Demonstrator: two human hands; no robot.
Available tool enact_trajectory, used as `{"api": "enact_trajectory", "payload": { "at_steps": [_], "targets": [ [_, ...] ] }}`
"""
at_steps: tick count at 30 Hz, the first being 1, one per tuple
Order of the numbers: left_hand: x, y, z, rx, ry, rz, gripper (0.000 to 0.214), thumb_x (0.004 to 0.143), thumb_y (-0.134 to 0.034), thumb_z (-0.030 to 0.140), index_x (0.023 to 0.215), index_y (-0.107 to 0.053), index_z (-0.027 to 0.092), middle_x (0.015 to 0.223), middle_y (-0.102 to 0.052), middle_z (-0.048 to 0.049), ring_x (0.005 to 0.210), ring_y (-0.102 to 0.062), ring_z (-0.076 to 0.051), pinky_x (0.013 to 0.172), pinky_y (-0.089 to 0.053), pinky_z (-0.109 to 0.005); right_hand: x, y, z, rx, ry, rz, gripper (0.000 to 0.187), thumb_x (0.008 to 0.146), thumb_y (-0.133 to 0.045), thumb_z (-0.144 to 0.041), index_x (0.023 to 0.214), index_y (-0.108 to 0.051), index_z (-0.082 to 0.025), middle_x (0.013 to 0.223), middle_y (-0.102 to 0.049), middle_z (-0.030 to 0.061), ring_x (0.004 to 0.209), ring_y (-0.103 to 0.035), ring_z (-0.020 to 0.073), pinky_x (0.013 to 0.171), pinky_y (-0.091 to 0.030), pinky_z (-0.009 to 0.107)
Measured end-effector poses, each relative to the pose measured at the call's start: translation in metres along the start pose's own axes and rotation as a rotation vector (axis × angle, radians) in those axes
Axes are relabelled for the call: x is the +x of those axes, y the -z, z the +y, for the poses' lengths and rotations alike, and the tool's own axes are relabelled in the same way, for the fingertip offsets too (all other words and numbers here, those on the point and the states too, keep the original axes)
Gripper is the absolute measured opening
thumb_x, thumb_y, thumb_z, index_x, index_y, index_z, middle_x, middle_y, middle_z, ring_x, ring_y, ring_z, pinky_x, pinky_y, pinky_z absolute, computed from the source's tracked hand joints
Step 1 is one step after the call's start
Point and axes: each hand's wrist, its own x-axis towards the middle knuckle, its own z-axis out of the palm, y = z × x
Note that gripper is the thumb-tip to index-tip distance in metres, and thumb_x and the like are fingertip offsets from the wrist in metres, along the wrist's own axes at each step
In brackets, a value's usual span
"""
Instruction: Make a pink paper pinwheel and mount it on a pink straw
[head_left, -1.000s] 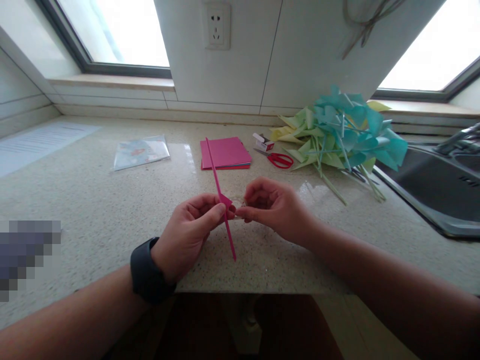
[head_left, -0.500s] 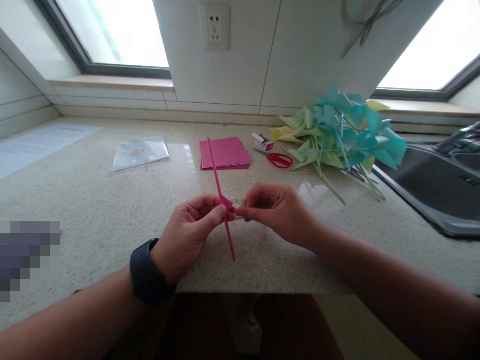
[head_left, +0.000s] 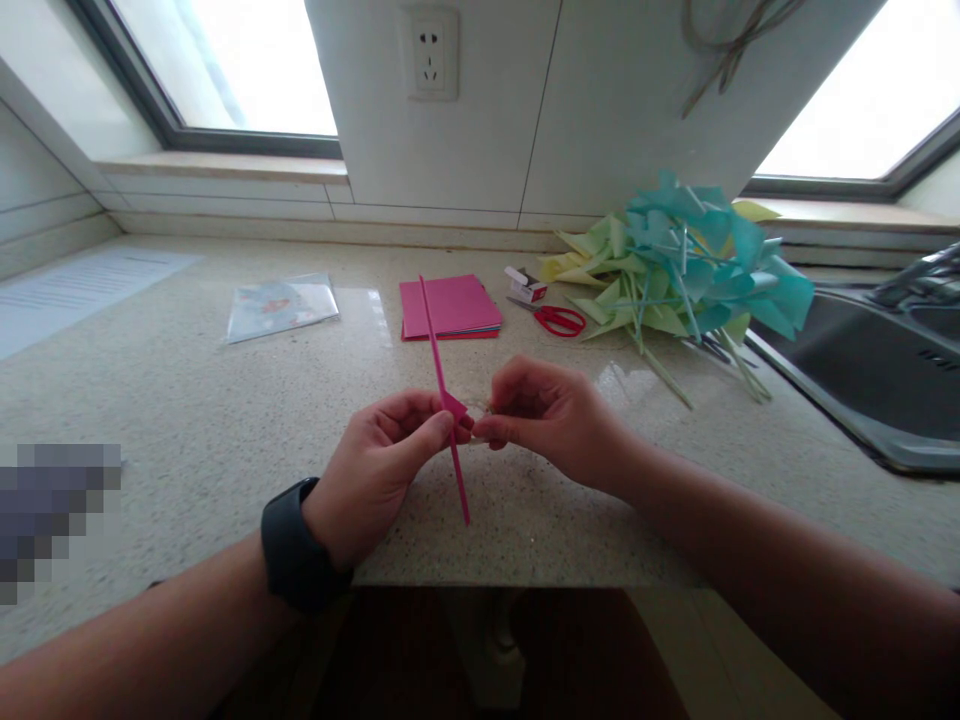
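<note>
Head, two hands [head_left: 386, 440] [head_left: 551, 412], one stick [head_left: 439, 370], perhaps tape [head_left: 478, 402]

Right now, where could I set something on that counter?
Bare counter lies between the plastic sleeve and left forearm; another patch, between the right forearm and sink. It's crowded at back right, where paper pieces, scissors and a small box cluster; the left hand, right hand and pink stick block the middle.

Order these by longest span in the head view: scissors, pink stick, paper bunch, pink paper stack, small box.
Paper bunch
Pink stick
Pink paper stack
Scissors
Small box

The stick's nearness may exaggerate its span.
</note>
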Motion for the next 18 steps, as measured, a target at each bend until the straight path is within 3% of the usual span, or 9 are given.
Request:
{"api": "enact_trajectory", "payload": {
  "at_steps": [5,9,13,18],
  "targets": [
    [0.0,0.0,0.0,-0.008,0.0,-0.002,0.007,0.091,-0.073,0.026,0.092,-0.076,0.021,0.09,-0.078,-0.0002,0.087,-0.071,-0.013,0.087,-0.053,-0.024,-0.002,0.0,-0.001,-0.058,-0.008,0.012,0.032,0.075,-0.086,-0.031,0.073,-0.057,-0.019,0.064,-0.065,-0.0034,0.059,-0.064,0.0105,0.054,-0.049,0.022],
    [-0.001,0.0,0.0,0.008,-0.002,0.011,0.007,0.091,-0.074,0.028,0.092,-0.077,0.021,0.088,-0.078,0.0004,0.084,-0.07,-0.011,0.083,-0.053,-0.022,-0.003,0.001,-0.004,0.101,0.002,-0.038,0.037,0.073,-0.088,-0.027,0.089,-0.055,-0.021,0.072,-0.067,-0.0055,0.064,-0.069,0.0119,0.059,-0.056,0.024],
    [0.0,0.0,0.001,0.005,0.005,0.012,0.008,0.091,-0.073,0.029,0.092,-0.076,0.021,0.089,-0.078,0.0001,0.084,-0.069,-0.012,0.084,-0.052,-0.023,-0.002,0.01,-0.006,0.074,0.0,-0.119,0.018,0.089,-0.073,-0.026,0.101,-0.062,-0.019,0.077,-0.073,-0.0007,0.068,-0.072,0.0117,0.064,-0.06,0.025],
    [0.0,0.0,0.002,0.032,0.019,-0.016,0.012,0.091,-0.072,0.03,0.091,-0.076,0.019,0.088,-0.077,-0.0025,0.084,-0.068,-0.014,0.085,-0.051,-0.026,-0.001,0.02,-0.006,-0.053,0.012,-0.125,0.013,0.085,-0.077,-0.025,0.091,-0.069,-0.016,0.073,-0.074,0.0003,0.067,-0.071,0.0113,0.063,-0.059,0.023]
  ]
}}
